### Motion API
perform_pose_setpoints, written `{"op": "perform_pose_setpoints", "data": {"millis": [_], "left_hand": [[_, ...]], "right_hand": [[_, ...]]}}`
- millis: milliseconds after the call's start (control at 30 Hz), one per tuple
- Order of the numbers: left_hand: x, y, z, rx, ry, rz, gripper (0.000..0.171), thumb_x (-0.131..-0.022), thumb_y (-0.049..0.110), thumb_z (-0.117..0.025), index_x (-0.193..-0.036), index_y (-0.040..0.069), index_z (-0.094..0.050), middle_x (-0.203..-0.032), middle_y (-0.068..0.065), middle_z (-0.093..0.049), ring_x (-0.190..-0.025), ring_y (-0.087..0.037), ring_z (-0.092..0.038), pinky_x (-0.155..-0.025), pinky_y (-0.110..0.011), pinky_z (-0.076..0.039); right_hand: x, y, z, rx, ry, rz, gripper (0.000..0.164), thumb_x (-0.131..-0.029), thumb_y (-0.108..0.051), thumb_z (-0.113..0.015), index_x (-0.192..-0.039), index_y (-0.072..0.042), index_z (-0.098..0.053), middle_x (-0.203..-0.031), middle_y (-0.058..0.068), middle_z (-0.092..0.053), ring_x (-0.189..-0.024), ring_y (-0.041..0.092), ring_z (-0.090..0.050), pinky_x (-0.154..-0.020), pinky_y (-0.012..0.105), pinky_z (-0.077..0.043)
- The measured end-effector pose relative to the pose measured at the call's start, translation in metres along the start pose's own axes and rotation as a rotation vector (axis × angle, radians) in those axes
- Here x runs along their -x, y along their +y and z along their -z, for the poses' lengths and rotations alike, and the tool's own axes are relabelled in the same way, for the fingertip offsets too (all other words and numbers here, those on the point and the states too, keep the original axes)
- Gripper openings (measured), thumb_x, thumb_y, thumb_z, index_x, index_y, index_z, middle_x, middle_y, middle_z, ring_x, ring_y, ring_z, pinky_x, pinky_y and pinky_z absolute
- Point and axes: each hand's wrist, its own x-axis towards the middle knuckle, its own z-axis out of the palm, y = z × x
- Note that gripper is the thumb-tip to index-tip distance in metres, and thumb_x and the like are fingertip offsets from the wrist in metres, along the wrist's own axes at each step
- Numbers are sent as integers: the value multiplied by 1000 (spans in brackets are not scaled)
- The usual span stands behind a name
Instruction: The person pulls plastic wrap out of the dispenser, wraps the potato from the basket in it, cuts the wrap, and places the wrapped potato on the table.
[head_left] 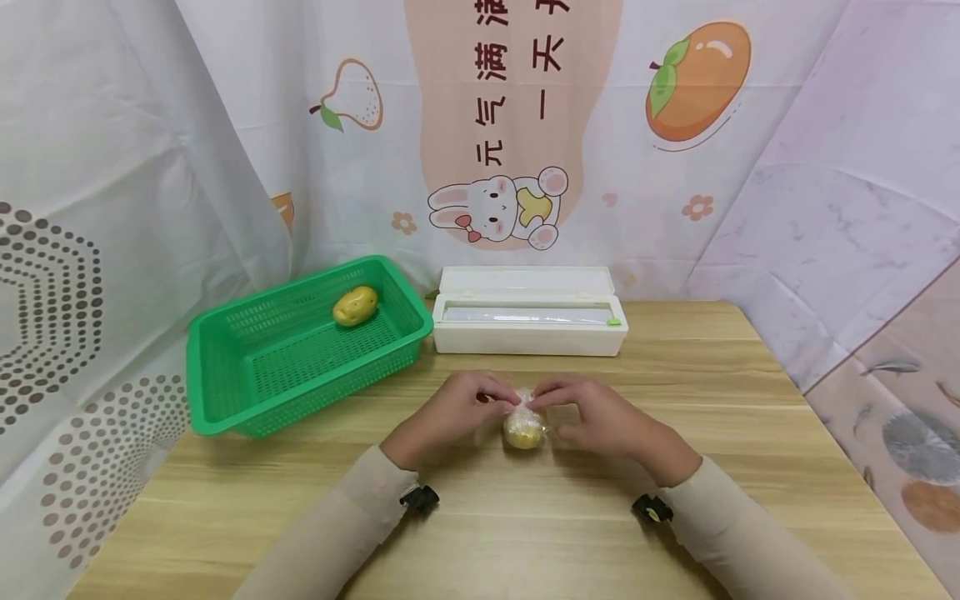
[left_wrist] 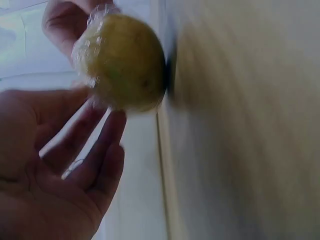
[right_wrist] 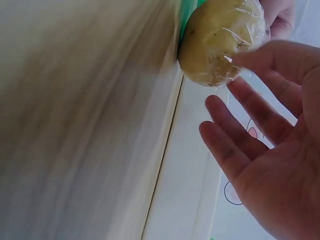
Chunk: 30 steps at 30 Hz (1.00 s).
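A potato (head_left: 523, 437) wrapped in clear plastic wrap (head_left: 524, 397) sits on the wooden table, the film gathered and crinkled at its top. From the left, my left hand (head_left: 467, 414) pinches the gathered film between thumb and forefinger. My right hand (head_left: 602, 416) comes in from the other side, its thumb and forefinger pinching the film while its other fingers spread loosely. In the left wrist view the wrapped potato (left_wrist: 125, 65) shows glossy film at the left fingertips. The right wrist view shows the right thumb against the film on the potato (right_wrist: 215, 45).
A green plastic basket (head_left: 315, 392) stands at the left with another potato (head_left: 356, 306) in it. Behind my hands is a white plastic wrap box (head_left: 528, 340), its lid raised, with a roll inside and a small green slider at its right. A printed cloth (head_left: 360, 183) hangs behind the table.
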Motion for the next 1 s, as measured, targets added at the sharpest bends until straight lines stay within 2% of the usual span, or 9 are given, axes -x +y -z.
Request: {"op": "perform_pose_setpoints", "data": {"millis": [100,200,300,400,567,800,1000], "left_hand": [[1,3,5,-83,-37,-12,17,-97,18,-74,-109,27,-82,-121,11,-73,-122,-9,-62,-98,-34,-55],[1,5,8,-174,-66,-19,26,-92,14,-77,-116,23,-80,-129,7,-71,-129,-12,-60,-106,-35,-52],[2,8,8,-272,-94,-47,44,-86,12,-82,-128,18,-75,-137,3,-68,-135,-15,-58,-112,-36,-47],[2,11,7,-341,-115,-79,60,-81,13,-88,-138,13,-68,-142,1,-65,-136,-16,-57,-114,-35,-45],[2,12,4,-365,-106,-114,70,-77,19,-93,-141,12,-65,-143,1,-64,-134,-14,-59,-113,-32,-46],[1,10,2,-382,-77,-124,69,-78,25,-93,-140,15,-65,-140,3,-66,-130,-12,-61,-109,-31,-49],[0,10,-1,-374,-50,-111,62,-83,28,-89,-139,13,-66,-137,0,-67,-127,-14,-64,-105,-32,-52]], "right_hand": [[0,0,1,35,-23,16,51,-81,-10,-85,-128,-25,-74,-134,-4,-63,-127,17,-59,-104,43,-53],[-1,0,0,88,-34,41,57,-79,-24,-91,-133,-22,-72,-136,-3,-63,-129,18,-59,-107,42,-52],[-1,1,0,113,-22,54,65,-77,-30,-93,-137,-18,-69,-138,0,-64,-129,20,-61,-107,42,-52],[-1,1,0,99,-8,35,68,-77,-29,-93,-138,-16,-67,-140,2,-64,-130,22,-61,-106,42,-52],[-1,1,1,73,-3,11,70,-76,-27,-94,-140,-15,-66,-143,2,-63,-131,22,-61,-105,42,-53],[-3,0,0,89,12,21,70,-78,-25,-93,-141,-14,-65,-144,3,-63,-132,23,-61,-105,42,-53],[-2,2,-1,9,11,-7,61,-86,-23,-86,-142,-15,-64,-145,3,-63,-128,21,-63,-98,38,-57]]}}
